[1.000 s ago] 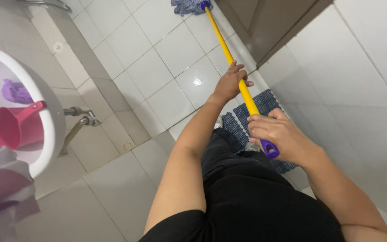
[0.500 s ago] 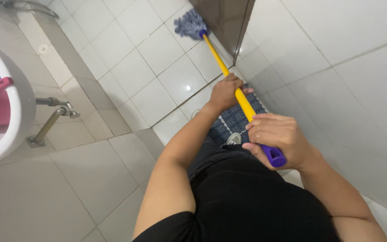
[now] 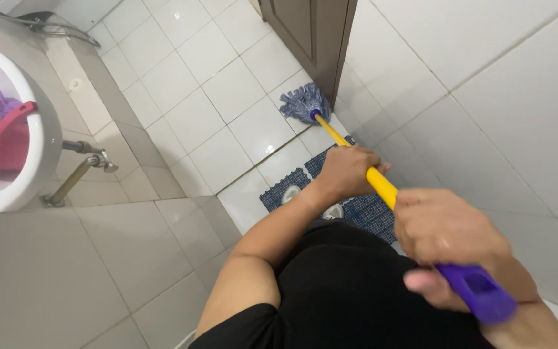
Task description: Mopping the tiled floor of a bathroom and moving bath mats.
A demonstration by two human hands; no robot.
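Yellow and purple mark out the mop [image 3: 382,187] in the head view: its yellow shaft runs from the far blue-grey string head [image 3: 303,103] on the white tiled floor [image 3: 227,90] back to a purple grip at the near right. The left hand [image 3: 347,171] is closed around the shaft about midway along, fingers curled over it. The right hand [image 3: 450,242] is wrapped tightly around the near end, just above the purple grip, which juts out past the thumb and is blurred.

Compared with half a second ago, the mop head has been drawn nearer and now lies on the tiles just left of the brown door [image 3: 311,32], close to the far edge of the blue mat [image 3: 363,210]. Earlier it sat farther away, up by the door's base. Both hands keep the same clenched hold, though they fill more of the picture and the right one has come closer to the camera.

Under the arms, the blue mat lies on the floor with the person's feet on it, partly hidden by the black shirt [image 3: 350,291]. At the far left, a white basin [image 3: 43,139] holds a pink scoop [image 3: 17,132] and something purple; more of it shows than before. A metal drain pipe [image 3: 75,178] runs below it toward the wall. Pale wall tiles [image 3: 498,97] fill the right side.
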